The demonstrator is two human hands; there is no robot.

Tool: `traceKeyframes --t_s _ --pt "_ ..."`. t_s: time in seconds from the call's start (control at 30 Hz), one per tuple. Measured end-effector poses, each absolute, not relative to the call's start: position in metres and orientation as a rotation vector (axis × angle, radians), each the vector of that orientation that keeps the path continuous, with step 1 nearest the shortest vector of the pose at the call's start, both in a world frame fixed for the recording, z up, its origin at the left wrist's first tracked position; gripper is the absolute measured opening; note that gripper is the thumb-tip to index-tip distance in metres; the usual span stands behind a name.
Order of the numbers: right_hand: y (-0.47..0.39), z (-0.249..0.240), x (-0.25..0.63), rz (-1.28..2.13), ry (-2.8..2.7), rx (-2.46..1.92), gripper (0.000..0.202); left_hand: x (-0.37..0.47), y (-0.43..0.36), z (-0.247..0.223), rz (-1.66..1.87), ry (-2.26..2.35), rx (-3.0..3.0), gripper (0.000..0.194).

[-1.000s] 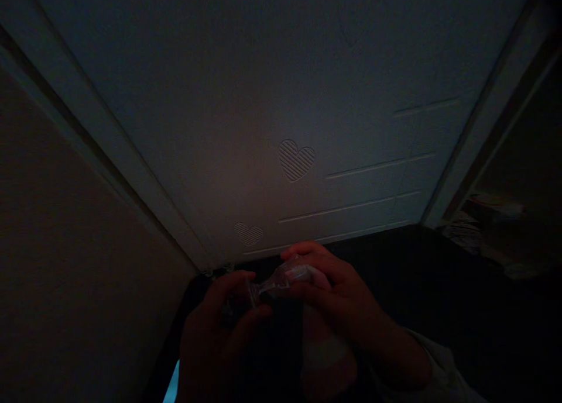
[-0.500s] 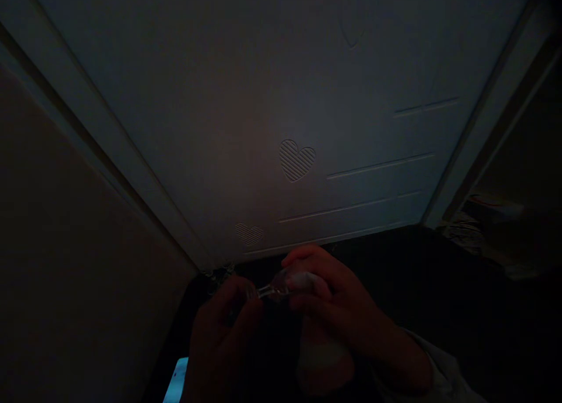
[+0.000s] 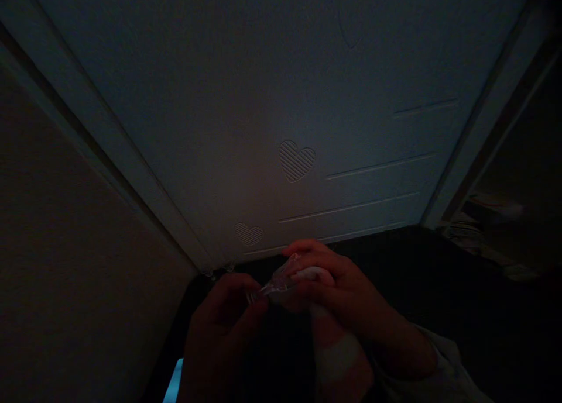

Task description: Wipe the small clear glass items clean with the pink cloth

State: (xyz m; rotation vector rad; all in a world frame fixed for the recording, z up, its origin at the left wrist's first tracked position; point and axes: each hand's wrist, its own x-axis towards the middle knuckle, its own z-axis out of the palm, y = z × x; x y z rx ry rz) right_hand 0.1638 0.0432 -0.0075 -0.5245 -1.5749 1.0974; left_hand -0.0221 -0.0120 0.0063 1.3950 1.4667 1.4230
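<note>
Held level between my hands is a small clear stemmed glass point(image 3: 277, 283), its bowl toward the right. My left hand point(image 3: 226, 321) pinches the foot of the glass between thumb and fingers. Wrapped round the bowl, my right hand point(image 3: 336, 280) is closed with a pink and white striped cloth point(image 3: 336, 350) in it. Part of the cloth bunches against the bowl, and the rest hangs below the hand. Darkness and my fingers hide the bowl's far side.
Behind the dark tabletop point(image 3: 373, 251) stands a pale panel point(image 3: 211, 128) with carved hearts and lines. Small clear glass pieces point(image 3: 229, 267) sit at its left foot. A lit screen point(image 3: 173, 382) shows at lower left. Dim stacked items point(image 3: 465, 227) lie at right.
The glass has turned a little, with its bowl tilted up. My right hand has shifted slightly, and the hanging cloth has swung right. Less of the lit screen shows.
</note>
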Motion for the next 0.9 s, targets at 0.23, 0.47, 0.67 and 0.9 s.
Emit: traceKeyframes --t_s 0.23,0.47,0.67,0.9 --pt "0.054 -0.021 0.168 1.136 -1.296 -0.733 0.036 -0.030 -0.017 0.002 1.524 1.548 1.430 0.003" --pt "0.051 -0.018 0.159 1.288 -1.134 -0.749 0.051 -0.021 -0.014 0.008 1.329 1.356 1.582 0.005" --pt "0.041 -0.009 0.156 1.490 -1.112 -0.614 0.048 -0.014 -0.010 0.010 1.288 1.472 1.617 0.003" --pt "0.039 -0.007 0.156 1.460 -1.090 -0.610 0.042 -0.018 -0.010 0.007 1.288 1.515 1.592 0.009"
